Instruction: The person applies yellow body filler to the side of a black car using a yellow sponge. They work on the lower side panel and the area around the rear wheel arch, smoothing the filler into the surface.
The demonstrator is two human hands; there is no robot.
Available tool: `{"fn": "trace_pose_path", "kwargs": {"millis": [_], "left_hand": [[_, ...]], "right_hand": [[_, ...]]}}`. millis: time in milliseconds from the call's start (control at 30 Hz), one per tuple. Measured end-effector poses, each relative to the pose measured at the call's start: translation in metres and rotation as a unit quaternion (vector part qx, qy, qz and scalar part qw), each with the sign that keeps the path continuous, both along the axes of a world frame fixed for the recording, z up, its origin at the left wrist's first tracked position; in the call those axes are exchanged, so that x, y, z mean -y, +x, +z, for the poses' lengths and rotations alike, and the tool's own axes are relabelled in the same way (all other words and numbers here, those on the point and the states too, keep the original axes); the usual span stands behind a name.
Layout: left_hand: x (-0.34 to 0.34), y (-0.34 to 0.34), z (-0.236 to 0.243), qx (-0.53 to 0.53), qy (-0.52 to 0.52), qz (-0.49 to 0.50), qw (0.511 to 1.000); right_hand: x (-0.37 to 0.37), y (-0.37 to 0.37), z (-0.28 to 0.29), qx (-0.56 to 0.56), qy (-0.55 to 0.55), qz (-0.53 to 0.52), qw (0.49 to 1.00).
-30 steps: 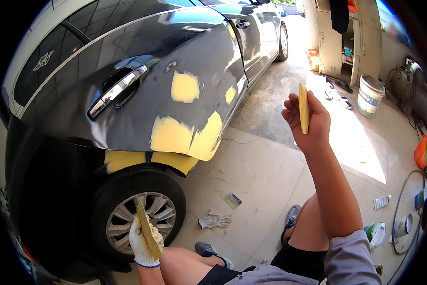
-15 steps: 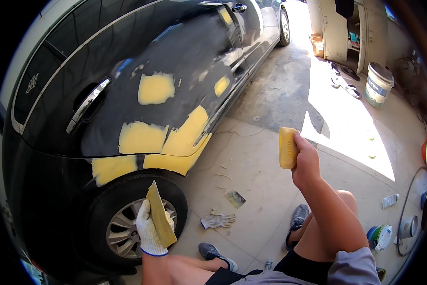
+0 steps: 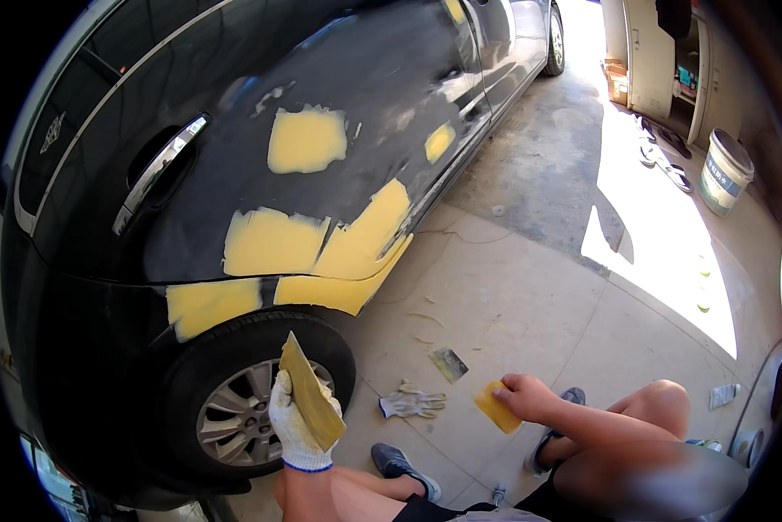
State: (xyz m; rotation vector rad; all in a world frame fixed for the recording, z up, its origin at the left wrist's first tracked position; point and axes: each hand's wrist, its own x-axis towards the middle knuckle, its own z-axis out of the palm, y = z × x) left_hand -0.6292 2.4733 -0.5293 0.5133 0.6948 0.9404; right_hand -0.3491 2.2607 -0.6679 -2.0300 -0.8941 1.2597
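Note:
My left hand (image 3: 297, 424), in a white knit glove, grips a flat board (image 3: 311, 393) smeared with yellowish putty, in front of the car's rear wheel (image 3: 251, 413). My bare right hand (image 3: 532, 400) pinches a yellow spreader (image 3: 498, 411), low and apart from the car. Pale yellow putty patches lie on the dark car's rear door: a squarish patch (image 3: 307, 141), a wide lower patch (image 3: 273, 244) and a slanting patch (image 3: 369, 228). Along the wheel arch are another patch (image 3: 212, 304) and a long strip (image 3: 330, 292).
A loose work glove (image 3: 412, 401) and a dark sheet (image 3: 449, 365) lie on the tiled floor, by my shoes (image 3: 399, 465). At the right are a white bucket (image 3: 723, 178), sandals (image 3: 661, 152), a tube (image 3: 724, 397) and a cabinet (image 3: 652, 65). A chrome handle (image 3: 160, 174) juts from the door.
My right hand has come down with the spreader, from chest-high out front to low near my knee. The left hand still holds the board by the wheel. The whole view has shifted a little.

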Motion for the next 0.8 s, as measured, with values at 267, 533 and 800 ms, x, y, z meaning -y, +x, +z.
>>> {"fn": "trace_pose_path", "kwargs": {"millis": [267,533,800], "left_hand": [[-0.013,-0.021,-0.02,-0.089,0.023,0.042,0.995],[0.005,-0.002,-0.003,-0.055,-0.004,0.065,0.996],[0.012,-0.016,-0.01,-0.021,0.059,0.028,0.998]], "right_hand": [[-0.019,0.049,-0.031,0.193,0.05,-0.205,0.958],[-0.038,0.049,-0.022,-0.105,0.154,-0.251,0.95],[-0.06,0.03,0.01,-0.116,0.07,-0.283,0.95]]}}
